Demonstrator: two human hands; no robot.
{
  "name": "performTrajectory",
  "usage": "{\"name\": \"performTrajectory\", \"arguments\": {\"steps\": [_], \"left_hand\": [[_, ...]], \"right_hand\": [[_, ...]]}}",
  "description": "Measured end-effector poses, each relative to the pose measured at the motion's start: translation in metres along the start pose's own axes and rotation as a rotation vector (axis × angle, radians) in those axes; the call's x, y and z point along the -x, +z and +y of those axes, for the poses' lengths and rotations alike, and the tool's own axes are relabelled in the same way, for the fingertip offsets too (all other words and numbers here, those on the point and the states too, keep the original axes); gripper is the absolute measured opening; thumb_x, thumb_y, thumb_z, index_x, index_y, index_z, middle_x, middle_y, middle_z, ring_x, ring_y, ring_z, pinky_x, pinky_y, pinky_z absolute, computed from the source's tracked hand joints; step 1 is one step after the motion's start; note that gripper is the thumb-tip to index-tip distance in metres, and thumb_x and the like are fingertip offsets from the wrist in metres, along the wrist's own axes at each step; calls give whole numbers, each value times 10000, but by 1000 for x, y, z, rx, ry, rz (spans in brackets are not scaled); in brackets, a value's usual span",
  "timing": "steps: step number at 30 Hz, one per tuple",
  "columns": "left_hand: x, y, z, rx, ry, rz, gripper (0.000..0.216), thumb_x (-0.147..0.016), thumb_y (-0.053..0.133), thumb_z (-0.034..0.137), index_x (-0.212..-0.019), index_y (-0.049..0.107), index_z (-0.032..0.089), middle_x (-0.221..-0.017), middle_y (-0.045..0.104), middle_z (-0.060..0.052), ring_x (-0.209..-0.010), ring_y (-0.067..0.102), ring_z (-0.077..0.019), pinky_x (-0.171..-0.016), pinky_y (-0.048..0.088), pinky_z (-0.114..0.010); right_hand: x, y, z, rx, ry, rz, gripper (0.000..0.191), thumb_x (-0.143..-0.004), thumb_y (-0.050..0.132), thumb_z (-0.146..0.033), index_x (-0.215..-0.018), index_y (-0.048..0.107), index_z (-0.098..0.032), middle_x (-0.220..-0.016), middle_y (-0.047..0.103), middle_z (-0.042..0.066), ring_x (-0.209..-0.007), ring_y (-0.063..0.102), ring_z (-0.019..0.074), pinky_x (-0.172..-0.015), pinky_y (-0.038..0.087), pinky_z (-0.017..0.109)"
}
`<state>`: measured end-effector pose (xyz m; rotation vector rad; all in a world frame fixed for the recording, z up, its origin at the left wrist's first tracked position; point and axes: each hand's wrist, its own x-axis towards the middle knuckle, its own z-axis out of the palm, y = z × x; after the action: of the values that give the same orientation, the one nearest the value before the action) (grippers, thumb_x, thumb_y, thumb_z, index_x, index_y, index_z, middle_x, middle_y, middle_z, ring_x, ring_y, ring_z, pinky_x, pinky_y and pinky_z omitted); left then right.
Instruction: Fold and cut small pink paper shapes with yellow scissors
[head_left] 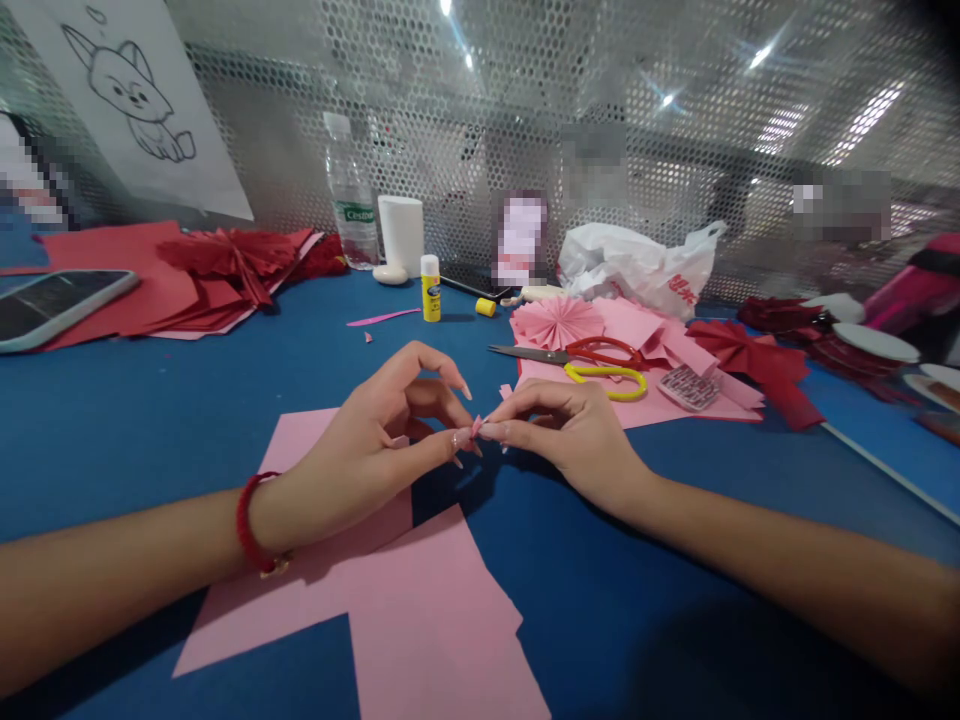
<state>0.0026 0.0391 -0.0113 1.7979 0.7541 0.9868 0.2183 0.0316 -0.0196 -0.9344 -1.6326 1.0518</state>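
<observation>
My left hand (382,430) and my right hand (574,430) meet at their fingertips above the blue table. Between them is a tiny piece of pink paper (476,428), pinched by both thumbs and forefingers; its exact shape is too small to make out. Pink paper sheets (442,600) lie under and in front of my left hand. Just beyond my right hand, scissors (577,357) with one red and one yellow handle rest on more pink paper. A pink pleated paper fan (559,322) lies behind them.
A yellow glue stick (431,290) stands upright, its yellow cap (486,308) beside it. Behind are a water bottle (352,200), a white container (403,235) and a white plastic bag (637,265). Red paper (150,270) and a phone (64,305) lie at left, a red fan (757,360) at right.
</observation>
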Motion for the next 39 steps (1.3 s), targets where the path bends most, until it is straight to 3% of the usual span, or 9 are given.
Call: {"name": "performTrajectory", "arguments": {"steps": [3, 7, 13, 18, 28, 33, 39], "left_hand": [[1, 2, 2, -16, 12, 43, 256, -883, 760, 268, -1007, 536, 258, -874, 752, -2, -773, 753, -179, -602, 586, -216], [-3, 5, 5, 153, -47, 62, 263, -852, 774, 221, -957, 535, 251, -807, 749, 15, -709, 757, -178, -645, 627, -257], [-4, 6, 6, 215, -124, 27, 276, -872, 755, 228, -1014, 518, 232, -770, 777, 10, -659, 737, -144, -618, 615, -213], [-3, 5, 6, 214, -122, 29, 325, -844, 787, 247, -1040, 527, 234, -773, 772, 19, -649, 728, -131, -596, 603, -186], [0, 5, 8, 68, -51, 7, 265, -916, 678, 211, -1108, 498, 237, -824, 765, 27, -733, 741, -122, -669, 609, -181], [1, 6, 9, -102, -93, 32, 260, -922, 663, 223, -1113, 488, 242, -839, 760, 19, -725, 743, -131, -554, 527, -169], [1, 6, 4, -134, -55, 33, 280, -902, 698, 301, -1102, 504, 277, -833, 768, 18, -721, 754, -174, -512, 504, -225]], "right_hand": [[1, 1, -1, -6, 31, 2, 164, -773, 852, -338, -771, 799, -183, -750, 763, 21, -695, 672, 152, -632, 500, 267], [1, 2, 0, -11, 26, 25, 180, -769, 853, -355, -776, 793, -185, -749, 762, 20, -698, 680, 157, -638, 515, 274], [3, 5, 0, 75, -114, 53, 41, -787, 834, -230, -790, 796, -214, -798, 747, 6, -748, 673, 143, -642, 524, 246], [3, 5, -1, 104, -148, 52, 48, -798, 827, -211, -761, 797, -217, -761, 728, 5, -741, 660, 143, -648, 521, 249], [1, 3, 0, 71, -55, 38, 106, -791, 838, -271, -756, 793, -182, -751, 733, 18, -705, 659, 139, -616, 497, 243], [1, 3, 0, 119, -59, 44, 109, -804, 828, -261, -748, 790, -175, -750, 743, 24, -717, 663, 137, -621, 505, 234], [2, 5, -1, 130, -34, 62, 103, -789, 837, -246, -741, 782, -175, -747, 736, 10, -718, 657, 126, -620, 495, 224]]}}
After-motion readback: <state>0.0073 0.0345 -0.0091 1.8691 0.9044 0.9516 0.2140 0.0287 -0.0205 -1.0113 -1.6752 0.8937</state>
